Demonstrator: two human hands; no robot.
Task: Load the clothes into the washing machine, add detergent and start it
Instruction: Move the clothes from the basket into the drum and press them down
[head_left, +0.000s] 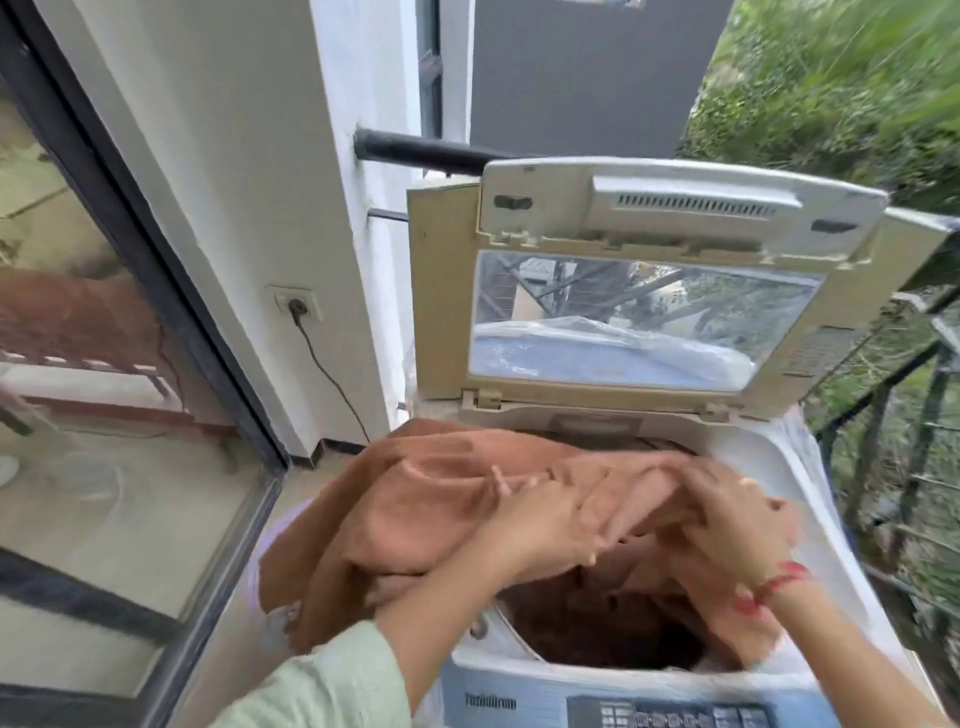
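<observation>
Count: one washer (750, 470), one lid (449, 291), one cloth (415, 493), two hands, one socket (296, 304) with one cord (332, 374).
Washer: top-loading, white plastic body, rounded rim; the blue panel (675, 714) with small buttons sits on its near edge.
Lid: beige plastic frame with a clear window, raised upright at the back of the washer.
Drum (597, 631): a dark round opening in the washer top; brown fabric lies inside, and I cannot tell whether it is part of the same cloth.
Cloth: brown, soft and heavily folded; it is bunched over the washer opening, with its left part hanging off the washer's left edge.
Left hand (540, 525): above the opening, fingers curled into a fold of the cloth, grasping it; pale green sleeve (322, 686) on the forearm.
Right hand (737, 519): motion-blurred, above the right of the opening, fingers closed over the cloth; red thread (774, 584) round the wrist.
Socket: on the white wall left of the washer, with the cord plugged in and trailing down.
Railing (883, 431): dark metal bars right of the washer.
</observation>
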